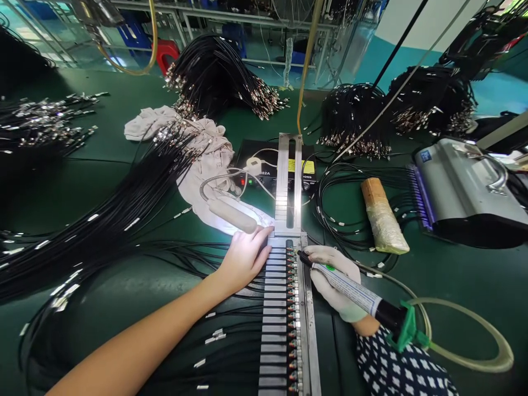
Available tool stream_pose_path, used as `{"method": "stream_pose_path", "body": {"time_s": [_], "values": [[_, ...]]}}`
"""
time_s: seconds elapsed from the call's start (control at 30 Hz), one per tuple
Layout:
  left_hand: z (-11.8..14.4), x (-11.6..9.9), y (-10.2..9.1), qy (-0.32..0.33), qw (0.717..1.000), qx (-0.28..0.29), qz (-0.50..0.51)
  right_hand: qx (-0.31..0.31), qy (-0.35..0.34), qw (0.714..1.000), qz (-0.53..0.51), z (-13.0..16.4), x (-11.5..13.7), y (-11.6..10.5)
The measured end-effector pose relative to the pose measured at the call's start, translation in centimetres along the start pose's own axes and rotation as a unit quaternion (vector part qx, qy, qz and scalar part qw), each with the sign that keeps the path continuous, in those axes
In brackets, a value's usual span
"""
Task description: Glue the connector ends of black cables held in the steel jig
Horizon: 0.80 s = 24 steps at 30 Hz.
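A long metal fixture (pixel 275 313) runs down the middle of the table, with a row of black cables lying across it and their small connector tips along its right side. At its upper part, my bare left hand (pixel 244 254) grips the left edge with thumb and index finger; its other fingers are hidden. A slotted metal plate (pixel 282 190) extends beyond that spot. In a white glove, my right hand (pixel 336 275) is wrapped around a labelled glue syringe (pixel 348 289), its black tip close to the top connectors. A green cap and clear hose (pixel 501 344) trail from the syringe.
A white cylindrical handpiece (pixel 233 215) lies on crumpled cloth (pixel 206 192), left of a black control box (pixel 259 157). Cable bundles (pixel 218 71) surround the area. To the right are a wrapped block (pixel 383 217) and a grey lamp unit (pixel 466 187) glowing purple.
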<state>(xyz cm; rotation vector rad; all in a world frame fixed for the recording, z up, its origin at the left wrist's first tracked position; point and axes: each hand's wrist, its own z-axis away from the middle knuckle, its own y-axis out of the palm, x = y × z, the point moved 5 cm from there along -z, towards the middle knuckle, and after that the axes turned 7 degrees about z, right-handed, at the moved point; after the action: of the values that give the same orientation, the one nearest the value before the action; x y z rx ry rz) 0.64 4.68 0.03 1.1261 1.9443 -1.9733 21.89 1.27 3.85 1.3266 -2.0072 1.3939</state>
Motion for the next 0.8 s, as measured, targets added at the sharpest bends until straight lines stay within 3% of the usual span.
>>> {"method": "stream_pose_path", "body": {"time_s": [0.8], "values": [[0.07,0.06,0.11,0.005,1.000,0.006,-0.006,-0.003,-0.019,1.000,-0.018,0.08,-0.01,-0.24]]}}
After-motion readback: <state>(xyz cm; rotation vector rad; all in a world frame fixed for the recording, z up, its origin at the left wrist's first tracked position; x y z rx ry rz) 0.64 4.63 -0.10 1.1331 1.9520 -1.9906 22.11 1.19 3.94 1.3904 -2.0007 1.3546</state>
